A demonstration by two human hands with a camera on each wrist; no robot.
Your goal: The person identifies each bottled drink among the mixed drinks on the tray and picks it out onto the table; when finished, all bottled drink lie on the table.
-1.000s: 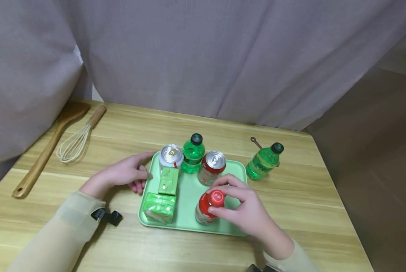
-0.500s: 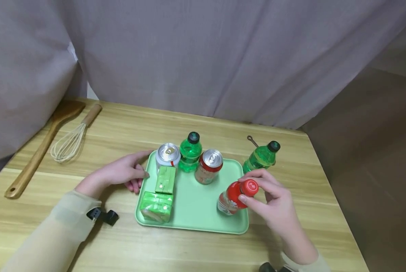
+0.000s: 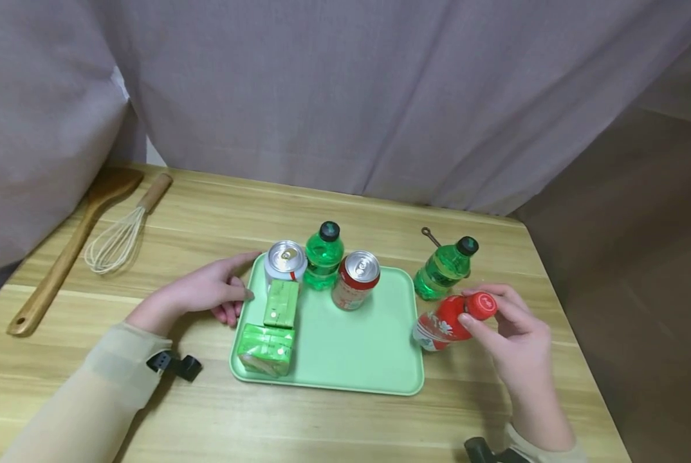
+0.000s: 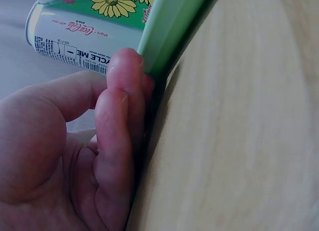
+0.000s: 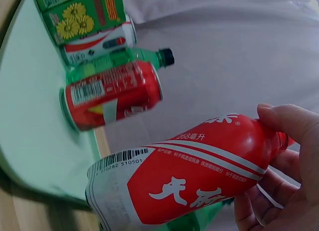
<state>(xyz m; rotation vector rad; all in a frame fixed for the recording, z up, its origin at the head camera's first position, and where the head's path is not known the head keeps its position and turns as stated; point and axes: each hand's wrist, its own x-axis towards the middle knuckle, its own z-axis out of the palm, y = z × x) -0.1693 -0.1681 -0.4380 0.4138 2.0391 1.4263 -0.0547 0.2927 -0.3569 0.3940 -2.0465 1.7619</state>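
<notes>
1. Bottle (image 3: 446, 321), red-capped, leans across the right rim of the green tray (image 3: 357, 354); the right hand (image 3: 519, 331) pinches its neck, thumb and fingers closed in.
2. So I judge it is being carried off the tray, not yet set down.
3. A second ago, I had it further left, over the tray.
4. The left hand (image 3: 215, 292) stays against the left rim, fingers loosely bent, touching it, not wrapped round.
</notes>
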